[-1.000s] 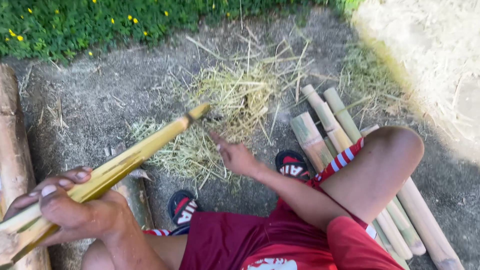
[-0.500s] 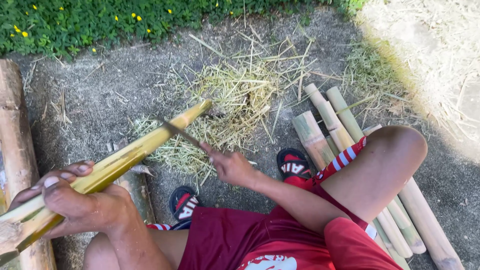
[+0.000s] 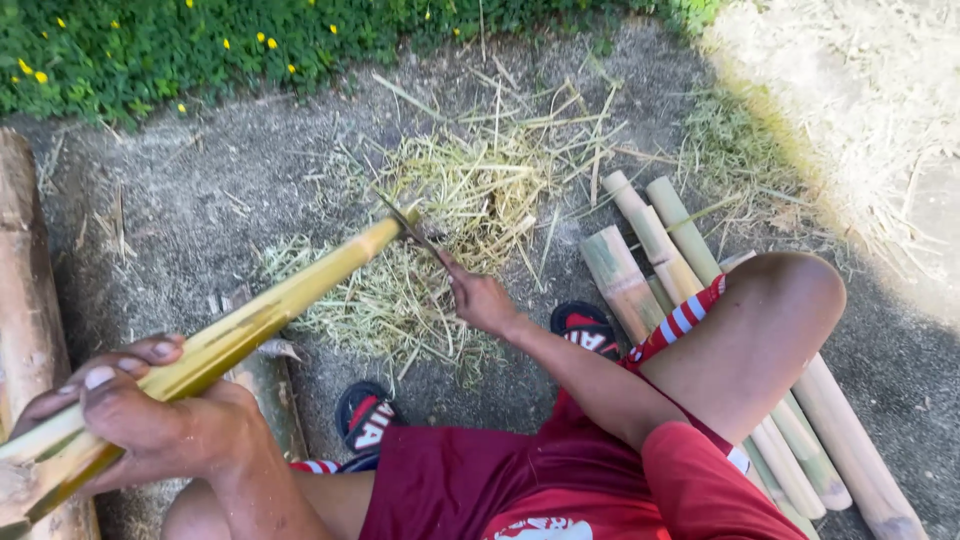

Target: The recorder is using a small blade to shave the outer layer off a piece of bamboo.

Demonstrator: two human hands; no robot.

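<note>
- A bamboo pole (image 3: 250,320) is slanting from near left toward the far straw pile (image 3: 460,200).
- The left hand (image 3: 150,420) is gripping its near end.
- The right hand (image 3: 480,300) is clasping a knife (image 3: 415,232) at its tip.

Right hand (image 3: 480,300) has raised a knife (image 3: 415,232) from the straw to the bamboo (image 3: 270,305) tip at frame centre; a second ago it held none.

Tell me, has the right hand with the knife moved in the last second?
Yes. The right hand swung the knife up to the bamboo stick's tip, above the straw pile.
</note>
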